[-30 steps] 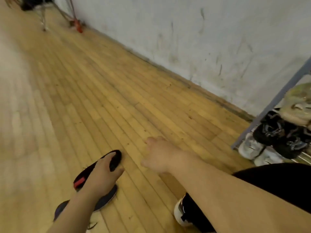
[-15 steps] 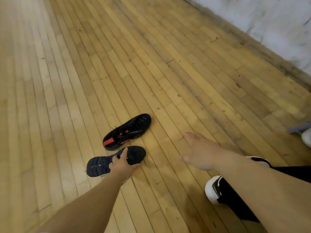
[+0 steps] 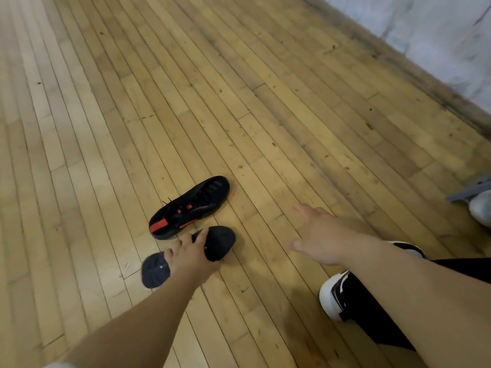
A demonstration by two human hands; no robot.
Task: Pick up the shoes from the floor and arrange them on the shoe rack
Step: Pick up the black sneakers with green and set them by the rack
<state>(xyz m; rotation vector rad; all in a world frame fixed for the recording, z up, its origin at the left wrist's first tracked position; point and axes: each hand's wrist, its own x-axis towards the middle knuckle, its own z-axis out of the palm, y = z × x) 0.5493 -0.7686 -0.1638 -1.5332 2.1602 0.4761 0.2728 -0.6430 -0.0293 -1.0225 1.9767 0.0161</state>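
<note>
Left hand [image 3: 190, 258] grips the nearer black shoe [image 3: 221, 246]. Spread right hand [image 3: 322, 239] hovers right of the black red-heeled sneaker [image 3: 190, 208], which lies diagonally.

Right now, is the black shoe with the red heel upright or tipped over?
Upright: the red-heeled shoe rests sole-down on the wooden floor, laces and opening facing up.

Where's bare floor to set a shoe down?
Free: floor between black-and-red shoe and wall; strip between left hand and right hand. Crowded: around the dark shoe the left hand grips; by the worn sneaker and rack foot.
</note>
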